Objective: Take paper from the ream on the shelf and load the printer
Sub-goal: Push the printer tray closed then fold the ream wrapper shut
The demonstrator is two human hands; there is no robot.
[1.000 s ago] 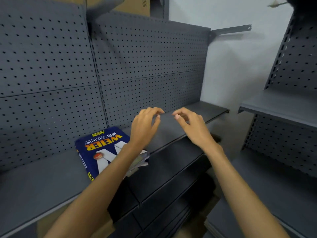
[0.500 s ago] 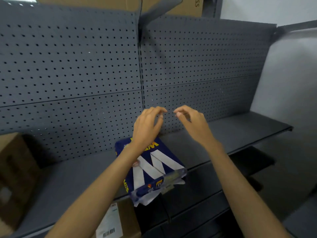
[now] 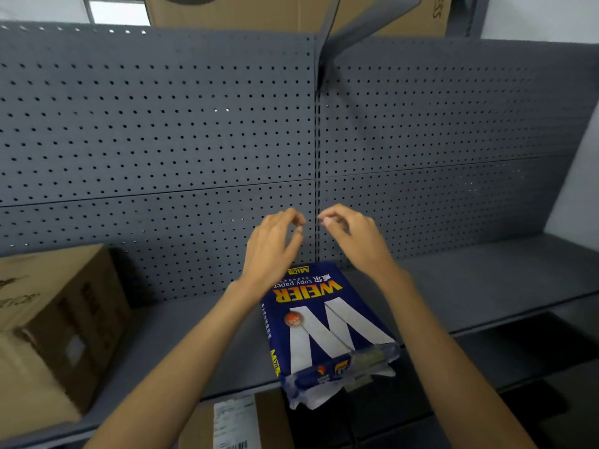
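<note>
A single ream (image 3: 327,322) of copy paper lies flat on the grey metal shelf (image 3: 181,348), a rectangular block in glossy dark-blue wrapper printed with a large white W and yellow lettering that reads upside down from here; its near end overhangs the shelf's front edge, where the wrapper is torn and crumpled and white shows through. Two bare hands hover above its far end, in front of the pegboard back panel (image 3: 155,131), touching nothing: the left hand (image 3: 272,251) has its fingers loosely curled with the fingertips drawn toward the thumb, and the right hand (image 3: 353,238) mirrors it, fingers bent and empty (the two sets of fingertips nearly meet over the dark vertical upright between the two panel sections). The panel is matte grey sheet steel pierced by regular rows of small round holes. Three cardboard boxes show: one brown box (image 3: 55,325) stands on the shelf at the left, cut off by the frame and blurred; a second box (image 3: 236,422) with a white shipping label sits below the shelf edge, only its top visible; a third box (image 3: 259,11) rests above the panel, mostly cropped, its printing unreadable. The lower shelves at right are dark and hard to make out
</note>
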